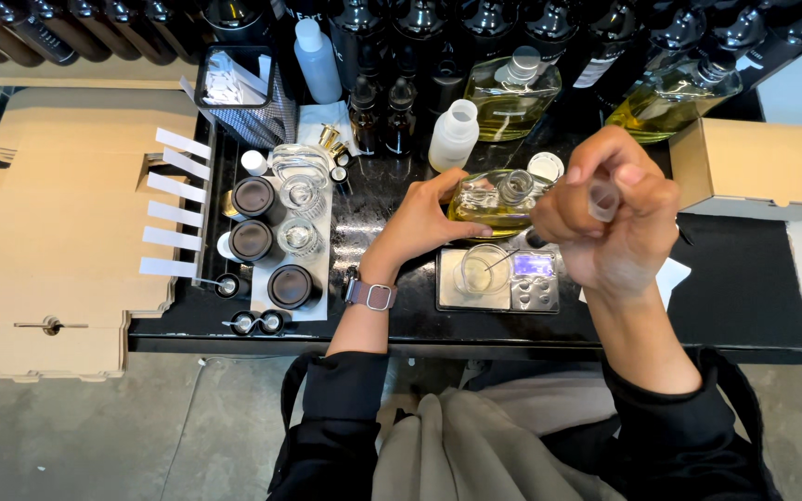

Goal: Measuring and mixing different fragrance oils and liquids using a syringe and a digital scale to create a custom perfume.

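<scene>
The left hand (424,218) wraps its fingers around a clear bottle of yellow oil (494,199), just behind the small scale (498,278). The right hand (610,218) pinches a dropper (602,199) tight. Keep the bottle steady and squeeze gently, drop by drop, over the little glass cup (483,269).

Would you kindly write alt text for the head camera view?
Seen from above, the left hand steadies a clear bottle of yellow liquid on a black table, while the right hand holds a pipette above a small beaker on a digital scale.
</scene>
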